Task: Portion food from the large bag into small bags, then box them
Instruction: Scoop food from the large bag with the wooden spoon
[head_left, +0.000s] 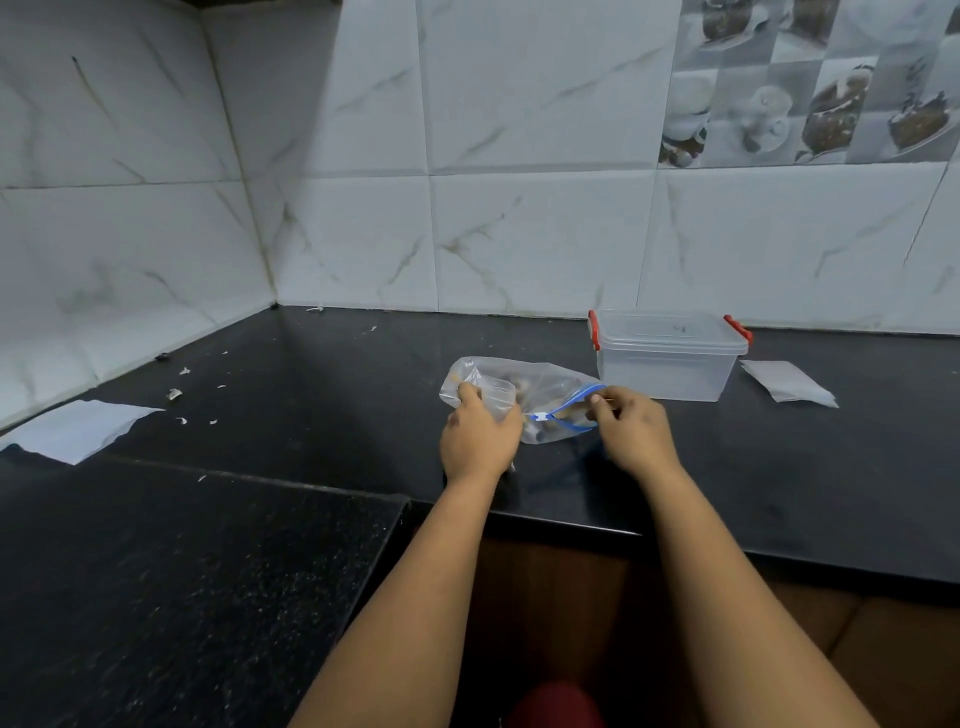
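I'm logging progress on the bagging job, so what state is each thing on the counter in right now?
large bag: lying on the counter, food inside, mouth partly open
slider: midway along the blue zip
left hand: gripping the bag's left side
right hand: pinching the zip edge
box: lid on, looks empty
small bags: flat, unfilled

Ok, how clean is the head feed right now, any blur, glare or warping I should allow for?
Head view: wide-angle warp bends the wall tiles; the black counter is dim with faint sheen, no harsh glare; the zip bag and both hands, left and right, look soft; the bag's contents can't be identified; clear box reads fine.
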